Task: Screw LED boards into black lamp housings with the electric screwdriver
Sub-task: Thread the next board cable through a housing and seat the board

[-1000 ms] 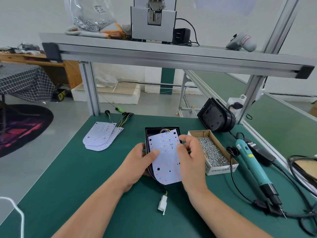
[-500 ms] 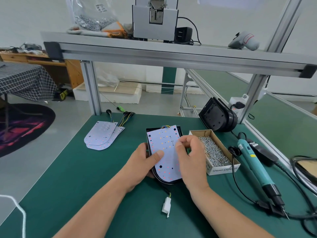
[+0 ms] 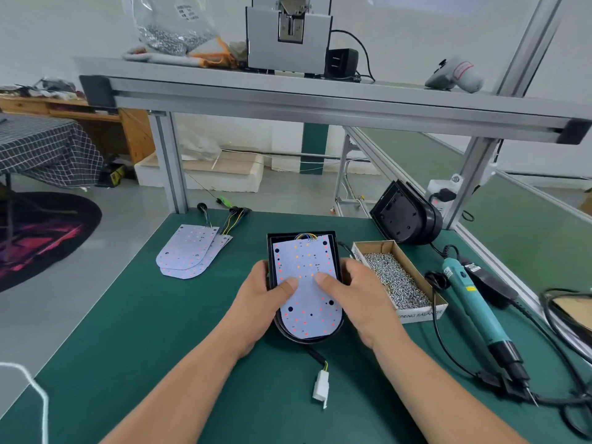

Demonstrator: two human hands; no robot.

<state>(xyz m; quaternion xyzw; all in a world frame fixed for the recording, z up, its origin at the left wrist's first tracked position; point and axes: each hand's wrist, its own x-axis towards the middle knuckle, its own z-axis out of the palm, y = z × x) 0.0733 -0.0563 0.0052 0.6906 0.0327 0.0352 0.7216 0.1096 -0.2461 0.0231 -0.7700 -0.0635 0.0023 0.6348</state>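
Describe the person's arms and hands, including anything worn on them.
Both forearms are bare right to the picture's edge, and no sleeves show. The left hand and the right hand wear no gloves. No ring, watch or bracelet shows on either, and there are no markings or cables on them.

led board: pale, rounded near end, lying in the lamp housing; coloured wires at its far edge.
lamp housing: black, flat on the green table; its cable ends in a white connector.
left hand: grips the housing's left side, thumb on the board.
right hand: grips the right side, thumb on the board.
screw box: cardboard, holds loose screws, just right of the right hand.
electric screwdriver: teal, lying right of the box, untouched.
spare boards: stacked, far left.
second housing: on edge behind the box.
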